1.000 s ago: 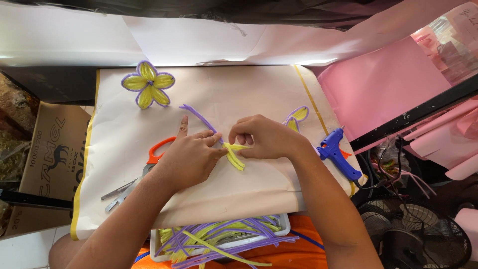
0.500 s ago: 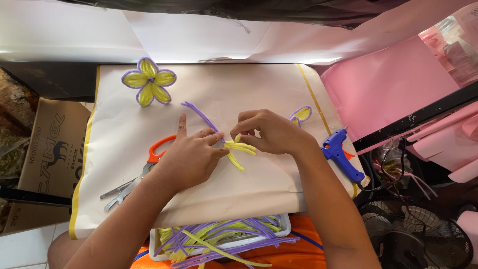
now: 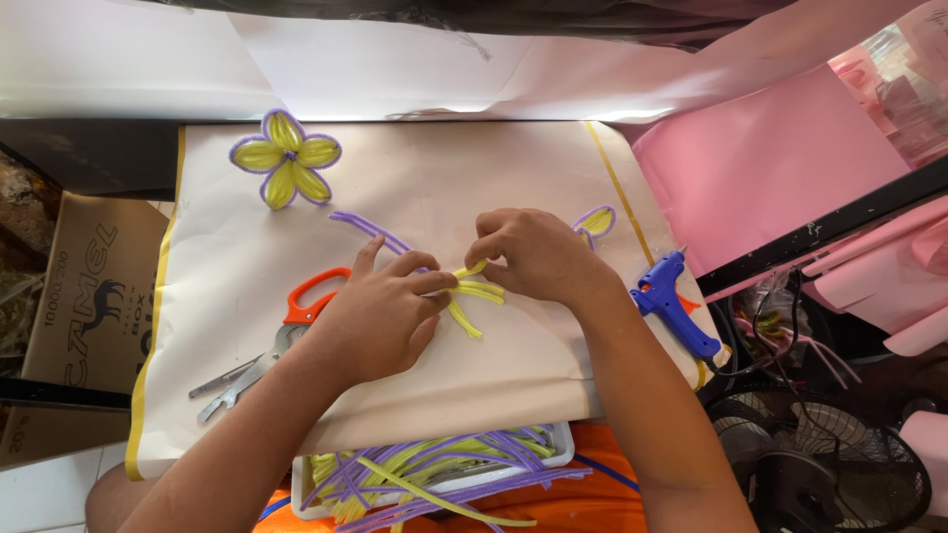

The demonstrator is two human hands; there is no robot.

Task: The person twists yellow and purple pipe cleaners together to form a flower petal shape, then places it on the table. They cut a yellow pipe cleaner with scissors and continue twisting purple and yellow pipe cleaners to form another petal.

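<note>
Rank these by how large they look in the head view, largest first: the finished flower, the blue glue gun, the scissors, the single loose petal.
1. Scissors, partly hidden by the left hand.
2. Finished flower and blue glue gun: too alike to rank.
3. Single loose petal, clearly smallest.

both hands (image 3: 380, 316) (image 3: 538, 255) pinch yellow pipe cleaners (image 3: 474, 294) over cream cloth (image 3: 444, 188).

Two hands, the left hand (image 3: 370, 316) and the right hand (image 3: 538, 252), meet over the desk (image 3: 444, 178). There is one finished five-petal flower (image 3: 285, 158), one loose petal (image 3: 596, 220), one pair of orange-handled scissors (image 3: 276, 341) and one blue glue gun (image 3: 676, 301). One white tray (image 3: 563, 444) holds purple and yellow pipe cleaners (image 3: 434, 474) too tangled to count.
</note>
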